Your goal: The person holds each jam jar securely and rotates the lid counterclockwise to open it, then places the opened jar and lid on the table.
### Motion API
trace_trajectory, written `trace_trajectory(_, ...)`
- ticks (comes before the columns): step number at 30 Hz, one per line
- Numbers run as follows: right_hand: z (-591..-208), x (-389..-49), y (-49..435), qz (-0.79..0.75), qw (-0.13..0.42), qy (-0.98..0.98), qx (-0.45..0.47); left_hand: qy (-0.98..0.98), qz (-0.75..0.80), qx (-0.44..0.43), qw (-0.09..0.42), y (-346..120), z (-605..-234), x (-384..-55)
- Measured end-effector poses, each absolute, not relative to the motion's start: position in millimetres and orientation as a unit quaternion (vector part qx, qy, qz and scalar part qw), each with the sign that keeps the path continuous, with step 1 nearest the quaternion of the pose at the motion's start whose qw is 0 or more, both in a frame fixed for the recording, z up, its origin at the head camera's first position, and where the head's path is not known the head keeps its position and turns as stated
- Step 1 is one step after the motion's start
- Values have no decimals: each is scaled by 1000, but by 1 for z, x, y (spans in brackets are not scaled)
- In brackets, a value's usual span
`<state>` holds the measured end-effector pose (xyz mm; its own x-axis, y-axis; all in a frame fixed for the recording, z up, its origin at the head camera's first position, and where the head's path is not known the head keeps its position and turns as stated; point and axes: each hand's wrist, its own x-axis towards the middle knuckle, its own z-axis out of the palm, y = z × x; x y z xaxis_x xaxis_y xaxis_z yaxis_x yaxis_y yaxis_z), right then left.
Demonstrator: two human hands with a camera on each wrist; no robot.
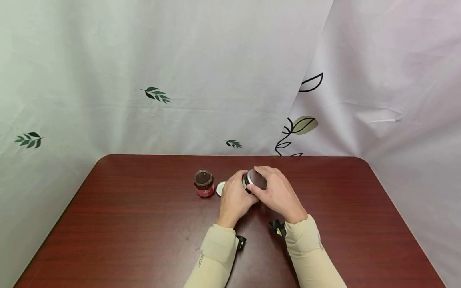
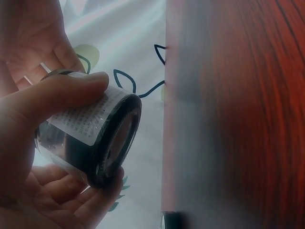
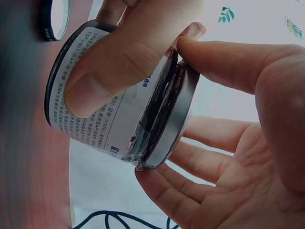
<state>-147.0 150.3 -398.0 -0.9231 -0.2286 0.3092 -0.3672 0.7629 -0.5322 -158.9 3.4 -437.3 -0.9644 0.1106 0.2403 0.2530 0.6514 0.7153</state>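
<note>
A dark jar (image 3: 112, 131) with a white printed label is held tilted above the table by my left hand (image 1: 233, 200). That hand's fingers wrap round the jar body, its thumb lying across the label in the left wrist view. My right hand (image 1: 279, 193) grips the silver-edged metal lid (image 3: 175, 121) at the jar's top, thumb on one side of the rim and fingertips on the other. Clear plastic film clings around the jar's neck just below the lid. Part of the jar is hidden behind both hands in the head view.
An uncapped glass jar (image 1: 204, 185) with dark contents and a red label stands left of my hands. Beside it lies a loose lid (image 1: 220, 189), white inside, partly covered by my left hand. The reddish-brown table (image 1: 144, 224) meets a leaf-patterned cloth (image 1: 201, 80) behind.
</note>
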Motion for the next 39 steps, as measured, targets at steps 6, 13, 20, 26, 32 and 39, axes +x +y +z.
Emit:
trace_trajectory(6,-398,-148,151,306,112,-931,164,-906,-403,-98,81,3,-436,-159)
trace_trajectory(13,-397,-148,151,305,111,-930,170,-908,-402,-89,76,3,-436,-159)
trace_trajectory(20,-398,-148,153,306,110,-928,180,-910,-400,-88,70,2,-436,-159)
trace_trajectory(26,-397,-149,154,307,107,-926,189,-912,-391,-96,75,1,-436,-159)
trace_trajectory(32,-398,-148,155,303,100,-928,194,-914,-387,-99,66,0,-437,-159)
trace_trajectory(39,-398,-148,157,298,98,-928,200,-914,-388,-100,67,0,-437,-160)
